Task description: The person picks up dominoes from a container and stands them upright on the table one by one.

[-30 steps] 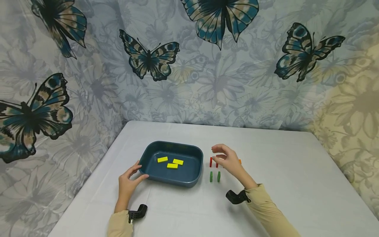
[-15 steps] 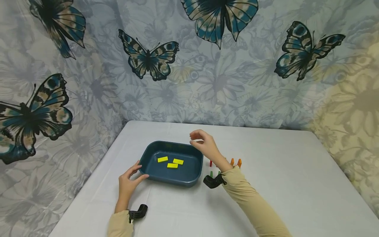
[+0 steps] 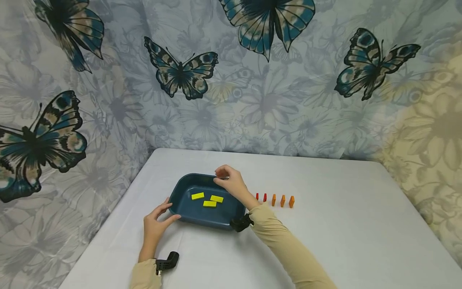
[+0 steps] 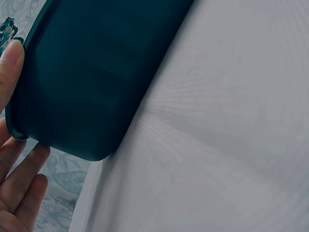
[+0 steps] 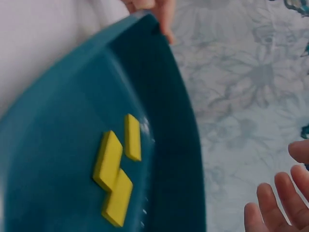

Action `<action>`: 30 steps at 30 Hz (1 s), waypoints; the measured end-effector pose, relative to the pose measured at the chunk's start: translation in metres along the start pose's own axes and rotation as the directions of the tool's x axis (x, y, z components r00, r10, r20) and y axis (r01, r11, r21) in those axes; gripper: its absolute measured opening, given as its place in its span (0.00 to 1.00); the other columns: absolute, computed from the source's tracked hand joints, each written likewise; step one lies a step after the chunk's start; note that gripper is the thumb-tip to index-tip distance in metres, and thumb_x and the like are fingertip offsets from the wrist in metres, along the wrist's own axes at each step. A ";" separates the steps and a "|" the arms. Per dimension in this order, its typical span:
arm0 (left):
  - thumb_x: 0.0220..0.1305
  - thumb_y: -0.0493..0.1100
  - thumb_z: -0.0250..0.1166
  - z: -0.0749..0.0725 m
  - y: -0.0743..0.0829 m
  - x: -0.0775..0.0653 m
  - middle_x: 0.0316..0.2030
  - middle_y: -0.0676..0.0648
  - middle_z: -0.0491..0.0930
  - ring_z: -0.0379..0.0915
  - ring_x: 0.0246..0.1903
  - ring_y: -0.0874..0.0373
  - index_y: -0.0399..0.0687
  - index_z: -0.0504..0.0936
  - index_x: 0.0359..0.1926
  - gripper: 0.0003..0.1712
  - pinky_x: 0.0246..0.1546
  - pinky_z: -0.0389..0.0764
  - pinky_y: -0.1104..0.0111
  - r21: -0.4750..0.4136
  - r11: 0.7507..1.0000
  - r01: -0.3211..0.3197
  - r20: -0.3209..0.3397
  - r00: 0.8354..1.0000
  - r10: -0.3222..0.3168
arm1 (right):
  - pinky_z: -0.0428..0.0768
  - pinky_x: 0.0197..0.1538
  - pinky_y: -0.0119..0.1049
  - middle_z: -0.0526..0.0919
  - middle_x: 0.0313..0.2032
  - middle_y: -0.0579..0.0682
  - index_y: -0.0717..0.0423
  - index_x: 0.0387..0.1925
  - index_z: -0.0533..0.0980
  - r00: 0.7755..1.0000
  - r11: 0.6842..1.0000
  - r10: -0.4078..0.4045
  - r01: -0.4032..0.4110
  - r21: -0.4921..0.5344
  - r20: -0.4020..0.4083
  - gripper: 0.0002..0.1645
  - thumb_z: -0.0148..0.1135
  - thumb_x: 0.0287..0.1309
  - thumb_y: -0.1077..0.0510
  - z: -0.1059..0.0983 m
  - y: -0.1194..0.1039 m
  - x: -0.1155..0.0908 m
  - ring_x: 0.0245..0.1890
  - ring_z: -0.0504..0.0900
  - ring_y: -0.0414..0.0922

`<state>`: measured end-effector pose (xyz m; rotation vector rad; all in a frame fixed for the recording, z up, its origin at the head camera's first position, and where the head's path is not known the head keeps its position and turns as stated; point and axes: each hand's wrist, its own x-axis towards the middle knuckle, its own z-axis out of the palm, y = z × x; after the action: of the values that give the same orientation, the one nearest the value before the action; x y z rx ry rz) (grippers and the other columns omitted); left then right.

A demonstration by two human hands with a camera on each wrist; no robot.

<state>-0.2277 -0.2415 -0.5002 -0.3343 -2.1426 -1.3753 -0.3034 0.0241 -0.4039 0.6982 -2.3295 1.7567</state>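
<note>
A dark teal rectangular tray (image 3: pixel 207 220) stands on the white table, with three flat yellow blocks (image 3: pixel 209 204) lying on its floor. At its left front corner, my left hand (image 3: pixel 155 226) holds the tray between thumb and fingers; the left wrist view has the thumb (image 4: pixel 10 65) at the rim. My right hand (image 3: pixel 231 182) hovers over the tray's back right rim. In the right wrist view its fingers (image 5: pixel 287 193) are loose and apart, with no object visible between them. Two red blocks (image 3: pixel 265 197) and three upright orange blocks (image 3: pixel 283 200) stand right of the tray.
The right sleeve (image 3: pixel 285 245) crosses the table's front and right of the tray. Black wrist cameras (image 3: pixel 167 261) are strapped to both wrists. A butterfly-print cloth (image 3: pixel 267 104) hangs behind the table's back edge.
My right hand has moved left from above the red blocks to over the tray's back rim. Its arm now hides the green blocks, while the orange ones show fully. The left hand stays put.
</note>
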 end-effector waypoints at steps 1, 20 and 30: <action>0.36 0.34 0.75 0.000 0.000 0.001 0.49 0.40 0.74 0.72 0.47 0.56 0.34 0.80 0.42 0.26 0.44 0.72 0.75 -0.003 1.000 -0.001 0.000 1.000 0.001 | 0.77 0.40 0.36 0.78 0.37 0.59 0.65 0.39 0.74 1.000 1.000 0.005 -0.005 -0.007 0.008 0.12 0.62 0.51 0.67 0.004 0.003 0.001 0.38 0.77 0.50; 0.33 0.26 0.73 0.001 0.028 0.005 0.46 0.32 0.74 0.73 0.42 0.41 0.26 0.79 0.39 0.25 0.41 0.74 0.73 0.002 0.999 -0.053 -0.027 0.998 0.053 | 0.76 0.42 0.35 0.77 0.38 0.55 0.66 0.39 0.74 0.986 0.979 0.094 -0.066 -0.193 0.136 0.14 0.64 0.50 0.66 0.050 0.031 -0.004 0.39 0.76 0.48; 0.33 0.26 0.73 0.001 0.029 0.005 0.46 0.32 0.74 0.72 0.43 0.40 0.26 0.79 0.38 0.24 0.42 0.73 0.75 0.006 0.998 -0.056 -0.015 0.998 0.056 | 0.76 0.38 0.34 0.76 0.34 0.55 0.67 0.39 0.74 0.956 0.938 0.168 -0.080 -0.336 0.240 0.16 0.67 0.46 0.66 0.057 0.040 -0.012 0.34 0.74 0.46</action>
<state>-0.2180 -0.2284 -0.4759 -0.3780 -2.1081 -1.3359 -0.3017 -0.0172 -0.4611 0.7830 -2.8108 1.3367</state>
